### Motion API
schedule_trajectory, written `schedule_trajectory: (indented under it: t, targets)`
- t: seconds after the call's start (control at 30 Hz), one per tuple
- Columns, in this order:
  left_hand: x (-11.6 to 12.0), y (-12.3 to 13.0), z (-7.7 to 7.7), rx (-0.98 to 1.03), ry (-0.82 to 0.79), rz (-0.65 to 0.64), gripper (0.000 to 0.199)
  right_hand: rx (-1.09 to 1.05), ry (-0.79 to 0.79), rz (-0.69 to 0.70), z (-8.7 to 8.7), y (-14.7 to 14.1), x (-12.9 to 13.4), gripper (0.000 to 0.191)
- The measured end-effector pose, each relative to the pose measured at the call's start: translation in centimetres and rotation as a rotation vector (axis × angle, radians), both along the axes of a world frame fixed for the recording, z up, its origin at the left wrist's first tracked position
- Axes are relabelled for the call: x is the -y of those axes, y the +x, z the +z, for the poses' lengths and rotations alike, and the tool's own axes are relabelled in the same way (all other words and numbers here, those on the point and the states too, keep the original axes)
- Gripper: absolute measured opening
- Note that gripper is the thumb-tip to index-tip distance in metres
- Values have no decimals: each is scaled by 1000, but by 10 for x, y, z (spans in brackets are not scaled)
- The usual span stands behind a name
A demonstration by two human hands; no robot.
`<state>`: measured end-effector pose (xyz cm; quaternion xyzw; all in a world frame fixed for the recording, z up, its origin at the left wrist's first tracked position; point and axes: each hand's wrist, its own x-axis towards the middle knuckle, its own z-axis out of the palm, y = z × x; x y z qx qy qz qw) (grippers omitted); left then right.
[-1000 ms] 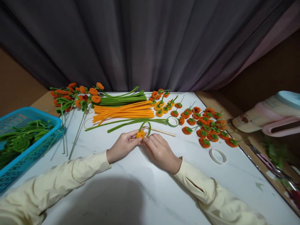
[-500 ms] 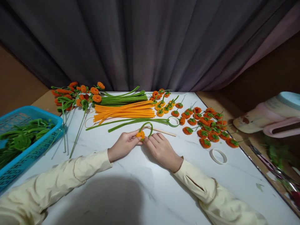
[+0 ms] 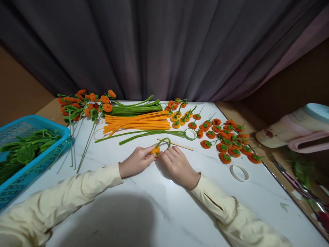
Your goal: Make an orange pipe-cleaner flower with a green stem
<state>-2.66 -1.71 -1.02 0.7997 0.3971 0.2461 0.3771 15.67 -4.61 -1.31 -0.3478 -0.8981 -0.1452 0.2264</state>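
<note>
A small yellow-orange pipe-cleaner flower (image 3: 155, 151) is pinched between the thumb and fingers of my left hand (image 3: 137, 161). From it a green pipe cleaner (image 3: 163, 139) arches up and comes down into my right hand (image 3: 178, 165), whose curled fingers are closed on it, close beside the flower. The fingertips of both hands nearly meet; the right ones hide where the pipe cleaner ends. Just behind the hands a thin wooden stick (image 3: 181, 145) lies on the white table (image 3: 128, 206).
Beyond are orange pipe cleaners (image 3: 138, 121), green pipe cleaners (image 3: 133, 109) and several yellow flower heads (image 3: 176, 124). Orange flower heads (image 3: 222, 147) and tape rolls (image 3: 239, 172) lie right, near a jug (image 3: 290, 125). Left are a blue basket (image 3: 38, 163) and stemmed flowers (image 3: 105, 99).
The green loop has leaned over to the right and flattened. The flower has turned slightly in my left hand, with both hands staying almost in place.
</note>
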Motion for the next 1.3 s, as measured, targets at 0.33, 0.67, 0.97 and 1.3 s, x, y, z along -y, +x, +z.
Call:
schedule_trajectory:
  t: [0.33,0.67,0.97,1.3]
  targets:
    - [-2,-4,-2,-56,153,-81,47,-119,-46,-24,-4,-2,0,23]
    - [-3,-4,-9,-52,283,-90,51,-273,-137,-60,-1,-7,0,23]
    - [-3,-4,-9,-6,280,-44,49,-344,-342,-53,0,-8,4,20]
    - [-5,-4,-6,-24,309,11,46,-512,-465,-39,-6,-20,10,18]
